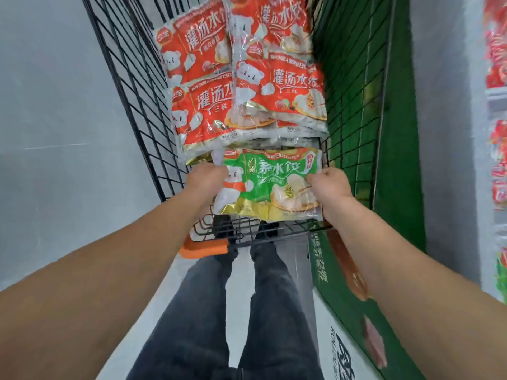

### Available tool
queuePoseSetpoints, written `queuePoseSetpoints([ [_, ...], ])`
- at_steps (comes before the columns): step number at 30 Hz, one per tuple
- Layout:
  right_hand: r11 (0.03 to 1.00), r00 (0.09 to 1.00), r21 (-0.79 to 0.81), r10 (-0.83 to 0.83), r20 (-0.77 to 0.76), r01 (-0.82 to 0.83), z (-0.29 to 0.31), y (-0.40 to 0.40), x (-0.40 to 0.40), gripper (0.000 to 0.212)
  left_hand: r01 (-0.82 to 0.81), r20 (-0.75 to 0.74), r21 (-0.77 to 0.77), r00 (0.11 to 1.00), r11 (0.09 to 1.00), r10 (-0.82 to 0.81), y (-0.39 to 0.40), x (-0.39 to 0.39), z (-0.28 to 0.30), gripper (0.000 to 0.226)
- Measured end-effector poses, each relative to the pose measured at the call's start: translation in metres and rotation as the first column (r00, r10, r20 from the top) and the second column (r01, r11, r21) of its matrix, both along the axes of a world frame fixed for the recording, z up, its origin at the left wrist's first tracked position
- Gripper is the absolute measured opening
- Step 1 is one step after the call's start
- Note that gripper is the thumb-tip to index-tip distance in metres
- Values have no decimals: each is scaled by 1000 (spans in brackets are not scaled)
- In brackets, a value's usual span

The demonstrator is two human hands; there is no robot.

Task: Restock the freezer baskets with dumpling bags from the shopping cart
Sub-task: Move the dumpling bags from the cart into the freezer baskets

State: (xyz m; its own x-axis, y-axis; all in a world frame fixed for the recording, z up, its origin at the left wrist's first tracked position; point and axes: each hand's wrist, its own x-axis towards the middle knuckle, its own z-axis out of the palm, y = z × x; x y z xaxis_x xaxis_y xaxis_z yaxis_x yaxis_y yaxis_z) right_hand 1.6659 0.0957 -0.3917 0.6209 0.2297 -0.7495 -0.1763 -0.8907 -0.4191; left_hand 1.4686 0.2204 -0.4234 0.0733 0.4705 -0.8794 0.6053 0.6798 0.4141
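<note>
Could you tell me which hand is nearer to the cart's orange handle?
Left. The left hand grips the green bag above the orange handle; the right hand holds the bag's far edge.

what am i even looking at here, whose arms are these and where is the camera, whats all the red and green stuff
There is no machine here. The single picture comes from a wide-angle camera worn on a person's head, looking down, so the arms and the jeans-clad legs are the wearer's own. In front stands a black wire shopping cart with an orange handle. Inside it lie several red dumpling bags. The left hand and the right hand each grip one side of a green dumpling bag, at the near end of the cart. Along the right runs a green freezer cabinet.
</note>
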Motion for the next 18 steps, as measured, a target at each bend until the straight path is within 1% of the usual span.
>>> queuePoseSetpoints([
  [2, 999, 999, 35, -42, 7, 42, 26, -9, -8, 12, -3, 87, 21, 996, 1000, 1, 2, -6, 34, 33],
  [4, 992, 995, 79, -100, 19, 99, 58, -19, -15, 11, -12, 174, 45, 985, 999, 4, 0, -10, 75, 25],
  [5, 988, 992, 96, -121, 29, 118, 70, -25, -18, 11, -30, 219, 44, 975, 999, 20, -1, -12, 90, 18],
  [6, 984, 989, 120, -139, 41, 133, 82, -31, -19, 10, -45, 260, 29, 965, 999, 36, -2, -12, 106, 17],
  [9, 954, 977, 221, -212, 33, 200, 118, -51, -20, 13, -32, 341, 18, 940, 999, 25, -10, -8, 148, 24],
  [12, 917, 952, 278, -305, 20, 287, 142, -78, -13, 4, 6, 422, 12, 907, 1000, -11, -23, 5, 179, 23],
  [15, 864, 919, 350, -393, 19, 362, 165, -114, 0, 1, 92, 415, 93, 902, 991, -123, -40, 26, 204, 23],
  [18, 834, 895, 389, -444, 51, 391, 187, -162, 11, 11, 191, 338, 257, 901, 947, -273, -68, 57, 224, 15],
])
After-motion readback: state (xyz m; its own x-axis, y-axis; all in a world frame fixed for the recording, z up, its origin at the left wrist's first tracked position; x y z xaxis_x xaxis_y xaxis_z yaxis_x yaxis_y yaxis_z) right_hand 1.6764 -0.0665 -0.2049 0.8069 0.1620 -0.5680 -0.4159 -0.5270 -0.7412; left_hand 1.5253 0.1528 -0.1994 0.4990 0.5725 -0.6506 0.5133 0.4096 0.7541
